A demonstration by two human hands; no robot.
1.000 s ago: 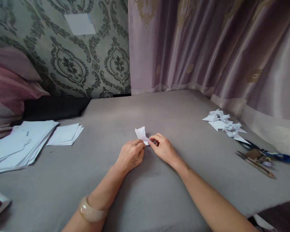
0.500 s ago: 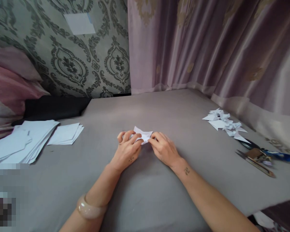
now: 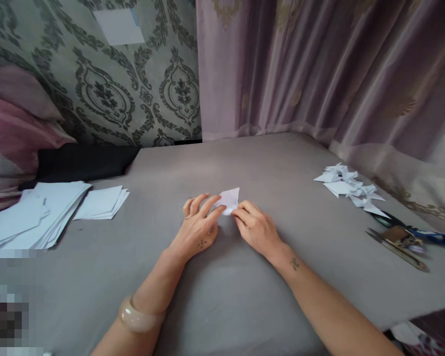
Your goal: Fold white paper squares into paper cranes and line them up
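A small folded sheet of white paper [image 3: 230,199] lies between my hands, one pointed corner sticking up toward the far side. My left hand [image 3: 199,225] has its fingers over the paper's left part, thumb and fingertips against it, the other fingers bent outward. With thumb and fingers pinched together, my right hand [image 3: 255,225] grips the lower right edge. Fingers cover parts of the paper, so its full folded shape is hidden. Both hands rest low over the grey cloth surface [image 3: 230,296].
Left are a large stack of white sheets [image 3: 59,198] and smaller cut sheets [image 3: 99,202], with a black cloth [image 3: 85,163] behind. Several folded white paper shapes [image 3: 344,185] lie at right, near pointed metal scissors or a similar tool [image 3: 396,249] and a blue-handled tool [image 3: 435,237].
The paper has turned and now shows one flat pointed flap instead of two spread points. My left fingers have spread a little; the right hand has shifted slightly right.
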